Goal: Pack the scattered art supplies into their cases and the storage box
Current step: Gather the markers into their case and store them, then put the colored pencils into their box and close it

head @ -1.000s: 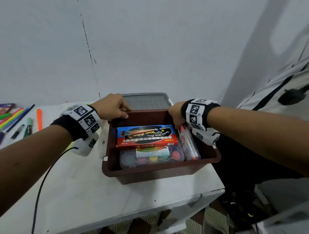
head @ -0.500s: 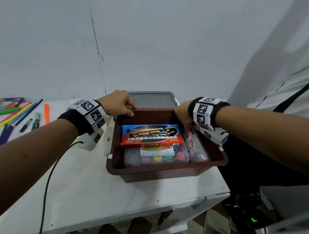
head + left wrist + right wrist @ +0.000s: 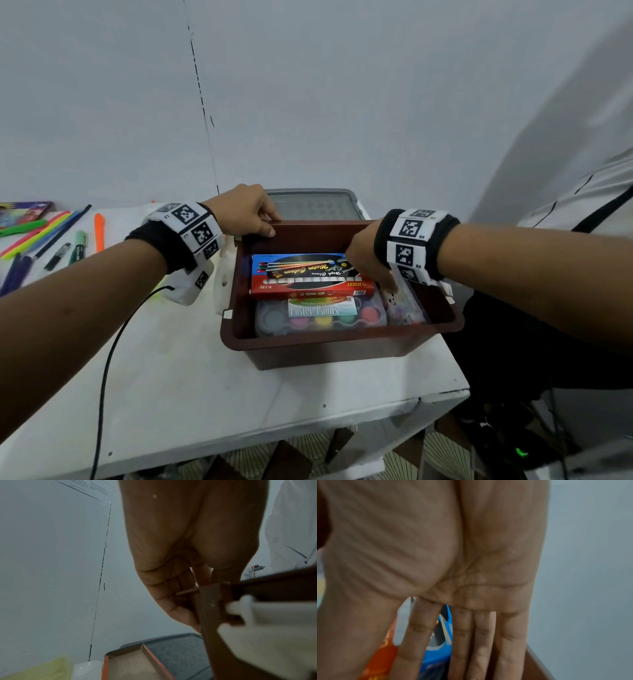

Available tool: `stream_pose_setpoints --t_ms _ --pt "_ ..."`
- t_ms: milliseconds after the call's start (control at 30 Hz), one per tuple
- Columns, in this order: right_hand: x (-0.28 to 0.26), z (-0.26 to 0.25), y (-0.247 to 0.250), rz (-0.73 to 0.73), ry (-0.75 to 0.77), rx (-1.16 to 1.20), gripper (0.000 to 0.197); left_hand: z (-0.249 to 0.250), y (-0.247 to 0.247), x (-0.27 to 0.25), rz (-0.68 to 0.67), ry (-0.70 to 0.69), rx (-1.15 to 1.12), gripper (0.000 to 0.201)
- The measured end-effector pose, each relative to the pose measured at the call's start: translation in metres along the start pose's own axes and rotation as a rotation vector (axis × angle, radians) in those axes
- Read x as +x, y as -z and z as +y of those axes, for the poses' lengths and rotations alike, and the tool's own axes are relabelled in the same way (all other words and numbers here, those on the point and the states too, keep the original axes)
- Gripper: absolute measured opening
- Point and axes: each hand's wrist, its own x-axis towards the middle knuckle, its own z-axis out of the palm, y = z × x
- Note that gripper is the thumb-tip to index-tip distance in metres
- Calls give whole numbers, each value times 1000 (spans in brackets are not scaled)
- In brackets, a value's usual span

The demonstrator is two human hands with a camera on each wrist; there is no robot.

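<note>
**At the table's right end: both hands at the storage box**

At the right end of the white table (image 3: pixel 191 387) the brown storage box (image 3: pixel 337 346) is sitting open, its front-right corner near the table's front-right corner; the left hand (image 3: pixel 245 212) is gripping the box's back-left rim, fingers curled over the edge w/ the thumb on the inside; the left wrist view is showing the same curl round the rim (image 3: pixel 188 592); the right hand (image 3: pixel 368 257) is reaching down inside the box by its right wall, fingers straight and close together, holding nothing, tips approx. at the red-and-blue watercolour box (image 3: pixel 310 275); that carton is lying flat toward the box's back, overlapping the poster paints set (image 3: pixel 320 313) at the front; a clear case (image 3: pixel 404 308) is leaning along the right wall, contents too blurred to tell; behind the storage box, at the table's back edge, a grey lid (image 3: pixel 313 205) is lying flat; at the table's left end loose markers and pens (image 3: pixel 51 236) are lying scattered, incl. an orange marker (image 3: pixel 99 231), w/ a colourful pack (image 3: pixel 24 212) at the back-left corner; a black cable (image 3: pixel 106 370) is trailing from the left wrist across the table toward its front edge.
</note>
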Motion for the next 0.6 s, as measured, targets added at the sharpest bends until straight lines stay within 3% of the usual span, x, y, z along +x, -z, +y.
stream_pose_setpoints --t_ms 133,300,433,533,600 --pt "25 14 -9 73 -72 5 47 0 -1 0 10 8 -6 33" --pt "57 26 -19 77 -35 70 51 0 -3 0 16 18 -14 34" --pt "23 9 -7 75 -22 131 54 -1 -4 -2 26 24 -25 35" --pt "1 12 3 44 -33 269 30 -3 -5 -5 30 8 -7 34" --pt "-13 20 11 128 -32 373 26 -7 -4 -5 20 1 -25 29"
